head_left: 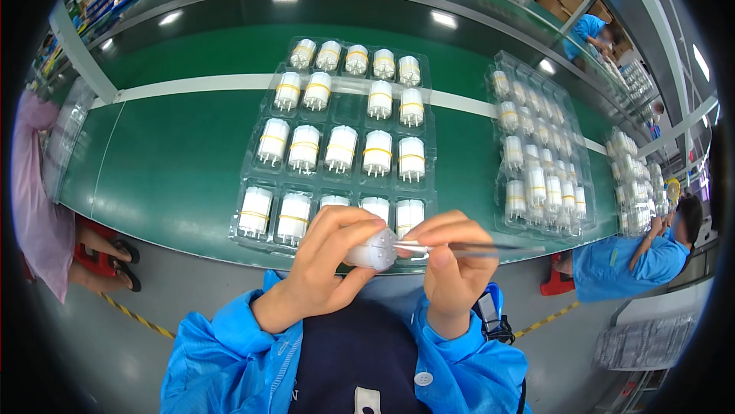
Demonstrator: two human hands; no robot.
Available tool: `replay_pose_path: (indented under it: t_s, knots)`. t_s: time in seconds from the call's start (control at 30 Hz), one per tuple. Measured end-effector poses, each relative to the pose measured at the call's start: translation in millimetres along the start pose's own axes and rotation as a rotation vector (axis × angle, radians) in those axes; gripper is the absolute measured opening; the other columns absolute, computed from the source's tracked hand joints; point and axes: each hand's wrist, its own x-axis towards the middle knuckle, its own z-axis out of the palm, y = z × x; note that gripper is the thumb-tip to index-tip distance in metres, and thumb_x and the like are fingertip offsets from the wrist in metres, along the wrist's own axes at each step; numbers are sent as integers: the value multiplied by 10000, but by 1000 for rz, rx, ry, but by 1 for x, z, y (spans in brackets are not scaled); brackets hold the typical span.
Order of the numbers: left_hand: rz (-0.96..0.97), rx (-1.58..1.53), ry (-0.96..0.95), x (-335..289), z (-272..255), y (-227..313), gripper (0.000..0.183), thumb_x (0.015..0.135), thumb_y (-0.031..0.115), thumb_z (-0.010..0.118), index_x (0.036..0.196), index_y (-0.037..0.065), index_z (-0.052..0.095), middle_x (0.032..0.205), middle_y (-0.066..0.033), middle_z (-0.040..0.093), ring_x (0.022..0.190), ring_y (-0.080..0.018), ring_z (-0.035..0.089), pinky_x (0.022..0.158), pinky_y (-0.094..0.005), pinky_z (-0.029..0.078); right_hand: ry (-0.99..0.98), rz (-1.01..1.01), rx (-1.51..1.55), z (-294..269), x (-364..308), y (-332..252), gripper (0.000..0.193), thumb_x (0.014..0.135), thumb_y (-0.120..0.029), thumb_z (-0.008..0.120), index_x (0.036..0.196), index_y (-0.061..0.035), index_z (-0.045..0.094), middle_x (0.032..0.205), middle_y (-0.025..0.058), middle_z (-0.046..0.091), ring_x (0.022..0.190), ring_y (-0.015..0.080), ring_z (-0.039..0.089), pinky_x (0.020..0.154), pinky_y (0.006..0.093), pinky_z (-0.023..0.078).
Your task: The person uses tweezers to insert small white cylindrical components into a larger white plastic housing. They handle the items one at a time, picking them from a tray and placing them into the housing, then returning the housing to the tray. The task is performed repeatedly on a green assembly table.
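My left hand (pixel 325 265) is closed around a white cylindrical part (pixel 374 251), its end face with small prongs turned to the right. In my right hand (pixel 458 261) a slim metal tool (pixel 498 249), tweezers by its look, is pinched between thumb and fingers. The tool's pale tip meets or nearly meets the end face; I cannot tell whether they touch. Just beyond my hands, a clear plastic tray (pixel 243 178) holds rows of white cylinders (pixel 305 146) with yellow bands and metal prongs. My fingers partly cover the nearest row.
The tray lies on a green conveyor belt (pixel 176 161) with a white line along it. Stacked trays of similar cylinders (pixel 540 150) stand to the right. A metal frame post (pixel 84 58) rises at the left. Co-workers in blue (pixel 632 261) and pink (pixel 46 192) sit at either side.
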Motion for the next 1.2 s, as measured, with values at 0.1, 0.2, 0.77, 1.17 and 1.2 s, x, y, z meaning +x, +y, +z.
replay_pose_path:
  t_s: [0.1,0.2,0.77,1.17,1.2]
  knots:
    - [15,-56,53,-6,7,-7,599,663,-77,725,1219,-4,516,1162,-200,579,990,-357,582,856,-427,472,-140,-74,-287,3,-6,-4,108,822,-1,700,922,40,690,900,165,708,818,224,675,718,308,526]
    - [-67,-173,94,-15,15,-9,601,679,-70,733,1225,4,492,1162,-201,577,999,-349,578,864,-424,466,-167,-144,-360,2,-6,-2,103,843,1,684,939,36,688,907,172,704,794,222,674,702,303,528]
    - [19,33,32,-7,4,-7,599,711,-36,757,1248,24,498,1135,-205,572,973,-319,577,804,-388,487,-80,-64,-167,0,-9,13,81,889,1,648,949,47,677,915,172,682,798,197,655,705,283,529]
    - [27,11,33,-5,3,-8,675,638,-62,758,1262,34,520,1159,-184,571,963,-352,555,813,-418,456,-86,-93,-130,-2,-7,19,98,918,-17,615,978,54,644,927,197,659,799,216,663,709,307,559]
    - [29,15,36,-5,3,-8,676,636,-63,758,1262,34,520,1159,-183,571,963,-352,554,812,-418,456,-87,-91,-160,-1,-7,18,111,934,-45,602,971,58,620,912,211,651,772,226,663,706,325,571]
